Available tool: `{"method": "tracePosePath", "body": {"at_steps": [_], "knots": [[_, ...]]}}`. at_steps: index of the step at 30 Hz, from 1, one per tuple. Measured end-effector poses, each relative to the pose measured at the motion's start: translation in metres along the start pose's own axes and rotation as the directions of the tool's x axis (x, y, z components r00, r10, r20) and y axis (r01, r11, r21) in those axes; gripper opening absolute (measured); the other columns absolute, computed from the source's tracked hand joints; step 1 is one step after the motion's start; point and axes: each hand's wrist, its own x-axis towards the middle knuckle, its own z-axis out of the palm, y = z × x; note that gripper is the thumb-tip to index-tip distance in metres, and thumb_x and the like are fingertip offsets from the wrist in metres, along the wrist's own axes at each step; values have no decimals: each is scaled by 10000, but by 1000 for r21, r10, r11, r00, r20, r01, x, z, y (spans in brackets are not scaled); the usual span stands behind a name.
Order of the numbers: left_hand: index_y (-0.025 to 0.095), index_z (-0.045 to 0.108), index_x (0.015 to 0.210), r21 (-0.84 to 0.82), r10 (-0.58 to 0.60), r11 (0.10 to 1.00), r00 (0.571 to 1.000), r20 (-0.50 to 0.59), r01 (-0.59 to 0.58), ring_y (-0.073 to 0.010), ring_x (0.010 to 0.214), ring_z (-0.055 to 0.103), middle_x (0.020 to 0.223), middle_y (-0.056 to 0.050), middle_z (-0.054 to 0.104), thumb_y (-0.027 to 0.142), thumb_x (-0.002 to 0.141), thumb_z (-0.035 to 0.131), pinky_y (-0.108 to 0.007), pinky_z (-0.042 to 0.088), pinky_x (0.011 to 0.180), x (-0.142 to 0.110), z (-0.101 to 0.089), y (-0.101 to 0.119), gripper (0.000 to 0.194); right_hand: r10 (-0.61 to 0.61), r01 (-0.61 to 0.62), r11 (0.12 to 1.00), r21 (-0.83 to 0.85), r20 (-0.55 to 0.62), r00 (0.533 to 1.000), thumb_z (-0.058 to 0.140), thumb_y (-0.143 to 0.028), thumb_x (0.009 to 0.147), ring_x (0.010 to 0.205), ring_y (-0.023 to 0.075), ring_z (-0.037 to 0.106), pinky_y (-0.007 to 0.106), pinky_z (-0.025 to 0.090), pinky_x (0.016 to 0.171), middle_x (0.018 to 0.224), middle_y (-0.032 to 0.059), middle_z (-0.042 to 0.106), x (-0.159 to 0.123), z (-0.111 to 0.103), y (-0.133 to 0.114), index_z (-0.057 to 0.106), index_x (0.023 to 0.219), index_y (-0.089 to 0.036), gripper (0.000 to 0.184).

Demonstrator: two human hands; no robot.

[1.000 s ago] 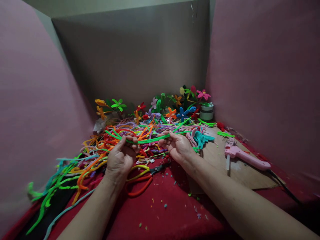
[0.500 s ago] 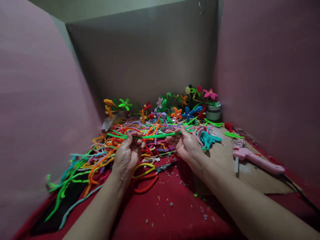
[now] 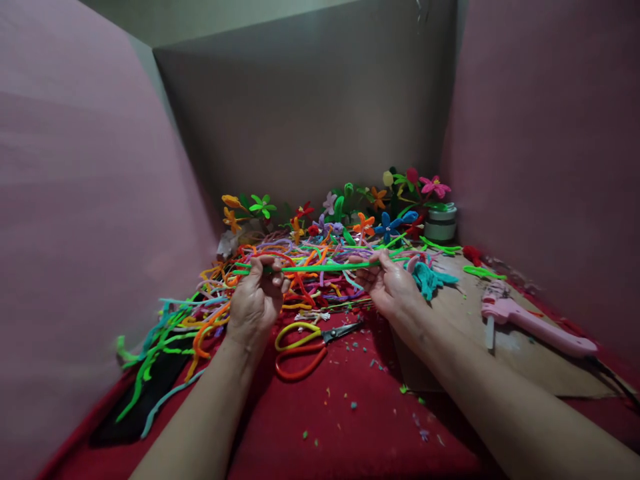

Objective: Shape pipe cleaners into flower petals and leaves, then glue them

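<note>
Bright green pipe cleaners [image 3: 325,267] are stretched almost level between my two hands, lying close together. My left hand [image 3: 257,293] is closed around them near one end, with short tips poking out to its left. My right hand [image 3: 393,283] pinches them between thumb and fingers towards the other end. Behind and below them spreads a tangled heap of coloured pipe cleaners [image 3: 310,253]. Scissors [image 3: 300,350] with one yellow and one red handle lie on the red cloth [image 3: 320,427] below my hands, blades pointing right.
Several pipe-cleaner flowers [image 3: 387,228] stand along the back. To the right, a pink glue gun [image 3: 537,327] with a cord rests on cardboard [image 3: 520,377]. A teal pipe-cleaner bundle [image 3: 430,277] and a white-lidded jar [image 3: 441,223] sit nearby. Pink panels [image 3: 90,220] flank both sides.
The green pipe cleaners have gone from slightly sagging and spread to straight and close together. My hands have moved a little farther apart. The whole view has shifted, moving the scene rightward.
</note>
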Motion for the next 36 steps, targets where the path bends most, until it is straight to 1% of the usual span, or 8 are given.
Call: {"method": "tracePosePath", "body": {"at_steps": [9, 15, 20, 23, 25, 27, 32, 36], "knots": [[159, 513, 589, -7, 43, 999, 998, 55, -43, -65, 428, 351, 489, 53, 350, 418, 788, 545, -210, 378, 462, 1, -1, 8, 329, 79, -79, 992, 96, 6, 997, 299, -285, 925, 677, 186, 669, 425, 515, 696, 662, 75, 694, 6, -6, -2, 449, 614, -171, 363], [154, 420, 476, 61, 46, 997, 996, 79, -51, -63, 410, 303, 443, 55, 264, 479, 747, 569, -200, 311, 417, -8, 4, 16, 449, 92, -92, 991, 96, -3, 996, 326, -239, 918, 679, 176, 672, 368, 544, 645, 658, 81, 687, 6, -6, -1, 441, 618, -165, 330], [151, 432, 476, 85, 50, 995, 996, 72, -56, -61, 408, 322, 440, 48, 293, 414, 758, 591, -198, 306, 399, -11, 3, 21, 417, 55, -57, 991, 123, 17, 998, 354, -204, 909, 698, 168, 674, 343, 558, 651, 640, 65, 671, 5, -4, 1, 446, 622, -162, 304], [146, 553, 634, 21, 62, 998, 998, 9, -62, -53, 444, 392, 544, 29, 457, 310, 736, 635, -189, 358, 423, -7, 2, 19, 210, 42, -42, 991, 130, 1, 999, 346, -208, 913, 699, 169, 674, 349, 564, 651, 648, 66, 671, 7, -5, 1, 447, 625, -163, 309], [140, 584, 735, -1, 29, 1000, 999, -45, -29, -54, 496, 462, 636, 13, 534, 199, 688, 671, -178, 400, 457, -4, 1, 14, 115, 36, -34, 991, 133, -10, 999, 327, -225, 920, 725, 177, 674, 358, 565, 655, 670, 80, 677, 8, -5, 2, 446, 623, -166, 326], [127, 592, 777, 32, -43, 998, 997, -59, 45, -67, 557, 521, 689, -7, 575, 120, 635, 695, -174, 434, 499, -4, 3, 6, 176, 32, -29, 991, 131, -22, 999, 318, -235, 923, 749, 184, 674, 357, 565, 659, 675, 95, 678, 7, -4, 2, 445, 617, -165, 339], [118, 617, 827, 295, -245, 930, 968, 48, 220, -93, 487, 522, 592, -9, 560, 241, 638, 721, -194, 417, 420, -16, 9, -19, 249, 26, -24, 993, 116, -14, 1000, 329, -226, 922, 732, 175, 676, 339, 563, 663, 638, 94, 666, 1, 0, 7, 451, 603, -154, 349], [104, 624, 682, 441, -258, 871, 965, 40, 215, -79, 389, 470, 478, -3, 525, 301, 703, 659, -192, 379, 364, -26, 16, -31, 201, 34, -35, 995, 96, 7, 999, 335, -227, 922, 704, 164, 673, 344, 562, 673, 582, 54, 638, -6, 3, 12, 462, 603, -151, 352]]}}
